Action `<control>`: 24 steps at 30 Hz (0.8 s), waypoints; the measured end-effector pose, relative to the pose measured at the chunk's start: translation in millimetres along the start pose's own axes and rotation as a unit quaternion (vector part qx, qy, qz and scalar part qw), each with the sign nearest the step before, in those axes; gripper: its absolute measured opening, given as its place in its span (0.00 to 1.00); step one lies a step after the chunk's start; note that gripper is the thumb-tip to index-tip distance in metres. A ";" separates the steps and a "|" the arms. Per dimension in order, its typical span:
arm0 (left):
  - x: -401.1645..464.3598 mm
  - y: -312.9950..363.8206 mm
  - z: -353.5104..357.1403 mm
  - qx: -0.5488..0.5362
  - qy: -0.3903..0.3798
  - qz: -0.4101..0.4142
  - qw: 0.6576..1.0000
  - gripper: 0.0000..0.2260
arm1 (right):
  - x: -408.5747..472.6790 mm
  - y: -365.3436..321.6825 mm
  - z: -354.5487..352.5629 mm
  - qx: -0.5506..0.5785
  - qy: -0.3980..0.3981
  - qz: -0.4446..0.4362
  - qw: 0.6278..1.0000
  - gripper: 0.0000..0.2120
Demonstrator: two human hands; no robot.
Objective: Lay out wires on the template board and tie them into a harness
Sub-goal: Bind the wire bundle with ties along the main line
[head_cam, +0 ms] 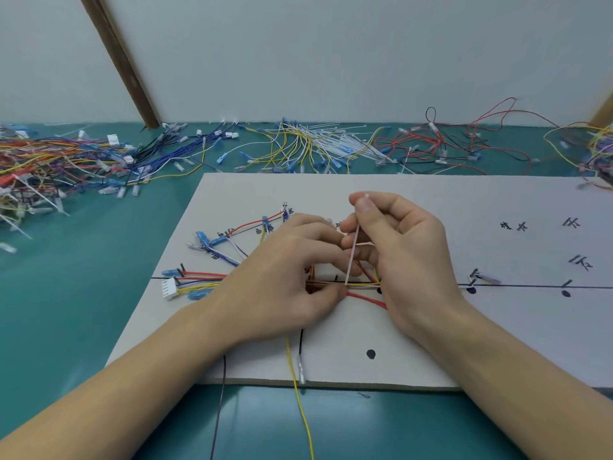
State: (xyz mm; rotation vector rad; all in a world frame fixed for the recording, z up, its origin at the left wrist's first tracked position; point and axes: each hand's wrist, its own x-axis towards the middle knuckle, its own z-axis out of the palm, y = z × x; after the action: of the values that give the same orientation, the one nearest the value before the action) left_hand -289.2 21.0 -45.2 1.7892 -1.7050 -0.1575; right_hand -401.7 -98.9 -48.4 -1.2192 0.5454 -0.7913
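The white template board (431,333) lies on the teal table, marked with black lines, dots and characters. A bundle of red, yellow, blue and black wires (212,280) runs along its horizontal line, ending at the left in a white connector (169,288). My left hand (285,280) pinches the bundle at the board's middle. My right hand (394,250) pinches the upper end of a thin white cable tie (352,257), which slants down to the wires beside my left fingertips. A yellow wire (300,393) and a dark wire (219,410) hang off the board's front edge.
Heaps of loose wires with blue and clear terminals lie along the table's back: mixed colours (49,161) at left, yellow and white with spare cable ties (308,144) in the middle, red and black (447,141) at right. A brown wooden strip (122,64) leans on the wall.
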 end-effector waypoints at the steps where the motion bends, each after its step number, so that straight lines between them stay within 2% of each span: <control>1: -0.1 0.0 -1.1 -0.012 0.011 -0.007 1.000 0.09 | -0.3 0.7 -0.2 -0.008 0.000 -0.007 1.000 0.04; 5: -1.2 1.2 -9.7 -0.028 0.030 -0.043 0.998 0.14 | 1.9 4.8 -3.0 -0.031 0.007 -0.012 0.999 0.04; 13: -3.0 0.2 -20.4 -0.062 -0.014 -0.076 0.995 0.18 | 2.1 5.9 -5.5 -0.015 -0.002 -0.031 0.999 0.06; 18: -4.3 -1.0 -17.0 -0.061 0.008 -0.074 0.995 0.17 | 2.7 6.1 -6.3 0.003 -0.001 -0.025 1.000 0.06; 24: -4.2 -5.8 -16.9 -0.104 0.030 -0.087 0.990 0.08 | 3.9 4.5 -6.2 0.005 -0.009 -0.005 1.000 0.07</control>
State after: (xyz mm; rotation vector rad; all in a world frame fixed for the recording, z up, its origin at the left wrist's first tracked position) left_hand -276.3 30.8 -36.5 1.7660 -1.4328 -0.3412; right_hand -402.8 -105.1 -54.3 -1.2199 0.5201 -0.7897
